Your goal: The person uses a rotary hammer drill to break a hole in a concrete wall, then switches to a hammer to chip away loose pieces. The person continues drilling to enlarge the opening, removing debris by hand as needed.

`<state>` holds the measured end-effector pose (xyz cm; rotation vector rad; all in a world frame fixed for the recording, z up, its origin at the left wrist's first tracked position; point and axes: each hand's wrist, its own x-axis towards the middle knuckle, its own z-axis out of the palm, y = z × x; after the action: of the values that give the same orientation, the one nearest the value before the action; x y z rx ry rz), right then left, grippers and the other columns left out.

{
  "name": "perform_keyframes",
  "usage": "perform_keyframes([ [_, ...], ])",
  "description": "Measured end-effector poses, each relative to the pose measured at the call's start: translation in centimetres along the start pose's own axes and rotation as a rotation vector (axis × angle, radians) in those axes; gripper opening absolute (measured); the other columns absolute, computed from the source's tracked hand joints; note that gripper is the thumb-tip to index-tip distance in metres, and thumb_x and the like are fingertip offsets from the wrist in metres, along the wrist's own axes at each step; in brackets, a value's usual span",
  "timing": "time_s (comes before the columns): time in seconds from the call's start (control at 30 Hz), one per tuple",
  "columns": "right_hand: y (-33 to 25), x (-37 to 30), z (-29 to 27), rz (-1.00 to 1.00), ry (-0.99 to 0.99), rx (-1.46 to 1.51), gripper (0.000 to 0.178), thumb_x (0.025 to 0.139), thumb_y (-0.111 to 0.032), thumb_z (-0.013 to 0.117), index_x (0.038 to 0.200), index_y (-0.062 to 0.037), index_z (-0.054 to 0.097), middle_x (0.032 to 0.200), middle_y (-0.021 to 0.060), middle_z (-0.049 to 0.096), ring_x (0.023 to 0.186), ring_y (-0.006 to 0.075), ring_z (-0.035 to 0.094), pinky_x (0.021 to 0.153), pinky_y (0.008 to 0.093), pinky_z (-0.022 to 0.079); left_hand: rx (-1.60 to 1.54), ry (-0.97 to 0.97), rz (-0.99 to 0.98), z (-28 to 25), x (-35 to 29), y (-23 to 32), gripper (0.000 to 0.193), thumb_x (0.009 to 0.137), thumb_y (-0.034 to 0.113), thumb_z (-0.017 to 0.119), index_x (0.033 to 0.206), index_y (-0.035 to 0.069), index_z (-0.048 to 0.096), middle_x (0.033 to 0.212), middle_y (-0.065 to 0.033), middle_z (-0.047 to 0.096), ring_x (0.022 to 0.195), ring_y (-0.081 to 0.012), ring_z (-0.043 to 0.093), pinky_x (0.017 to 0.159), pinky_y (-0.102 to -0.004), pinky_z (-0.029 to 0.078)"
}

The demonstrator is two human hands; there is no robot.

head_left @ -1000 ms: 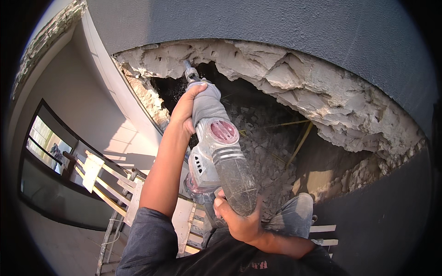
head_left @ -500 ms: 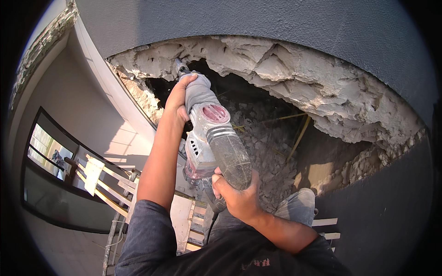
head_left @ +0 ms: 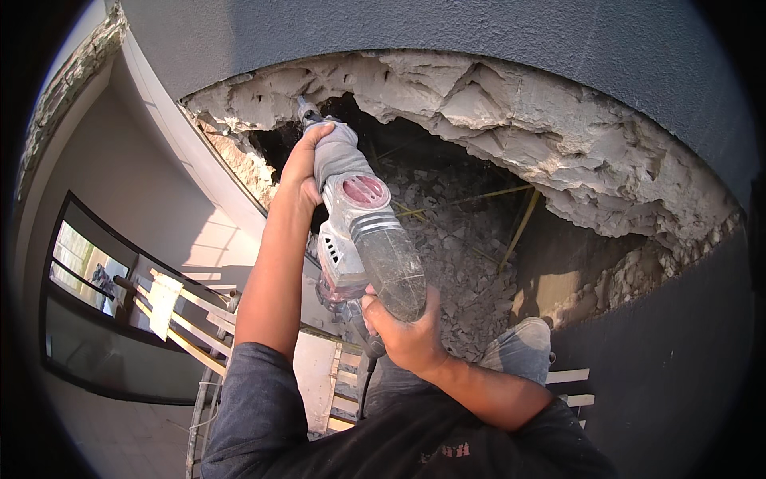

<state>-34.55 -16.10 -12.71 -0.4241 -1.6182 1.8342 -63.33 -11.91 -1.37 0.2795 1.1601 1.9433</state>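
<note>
A dusty grey demolition hammer [head_left: 359, 207] with a dark red round panel lies between my two hands, its nose tilted up and away. My left hand [head_left: 306, 166] wraps round its front barrel, just behind the metal chuck [head_left: 309, 113]. Around the rear handle my right hand [head_left: 405, 329] is closed; part of the grip is hidden beneath the fingers. The tool's tip meets the broken, pale concrete edge [head_left: 279, 100] at the upper left of a ragged hole. A black cord [head_left: 365, 391] hangs from the handle's base.
Grey rubble [head_left: 455, 255] lies below the hole, crossed by yellow bars [head_left: 520, 227]. A smooth grey wall [head_left: 479, 24] curves above the break. At left are wooden slats [head_left: 191, 339], scaffold poles and a dark-framed window [head_left: 88, 263]. My knee [head_left: 519, 347] is near the dark lower wall.
The hammer and both hands have shifted slightly up and left in the picture. The broken edge also sits a little higher in view. Both hands keep their hold.
</note>
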Motion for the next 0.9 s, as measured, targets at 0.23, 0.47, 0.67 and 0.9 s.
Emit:
perform_keyframes([
  [0.23,0.7,-0.3,0.3,0.074,0.047,0.142,0.042,0.085,-0.015,0.082,0.115,0.0039,0.060,0.105,0.0151,0.065,0.095,0.0257,0.066,0.086,0.0411,0.053,-0.004,0.008,0.009,-0.5,0.0,-0.3,0.032,0.091,0.025,0.072,0.112,0.003,0.064,0.096,-0.0155,0.070,0.075,-0.0297,0.071,0.068,-0.0449,0.063],
  [0.47,-2.2,0.0,0.0,0.131,-0.006,0.176,0.038,0.085,-0.016,0.080,0.114,0.0032,0.063,0.106,0.0153,0.066,0.095,0.0256,0.067,0.085,0.0406,0.053,-0.019,0.000,0.002,-0.9,0.5,-0.2,0.032,0.091,0.025,0.072,0.112,0.002,0.064,0.097,-0.0151,0.071,0.078,-0.0297,0.071,0.073,-0.0451,0.063],
  [0.67,-2.7,0.9,-0.8,0.054,-0.009,0.117,0.030,0.085,-0.014,0.079,0.107,0.0009,0.067,0.096,0.0120,0.070,0.088,0.0245,0.069,0.082,0.0396,0.054,-0.026,-0.035,0.051,-1.1,1.0,-0.3,0.033,0.091,0.025,0.072,0.113,0.002,0.064,0.096,-0.0151,0.071,0.078,-0.0304,0.071,0.073,-0.0456,0.063],
  [0.9,-2.6,1.7,-1.0,0.055,-0.019,0.120,0.029,0.085,-0.014,0.078,0.107,0.0008,0.066,0.097,0.0133,0.070,0.089,0.0251,0.069,0.082,0.0395,0.053,0.006,-0.014,0.035,-0.4,1.6,0.1,0.032,0.092,0.031,0.071,0.107,0.003,0.068,0.089,-0.0143,0.071,0.073,-0.0293,0.070,0.070,-0.0462,0.062],
])
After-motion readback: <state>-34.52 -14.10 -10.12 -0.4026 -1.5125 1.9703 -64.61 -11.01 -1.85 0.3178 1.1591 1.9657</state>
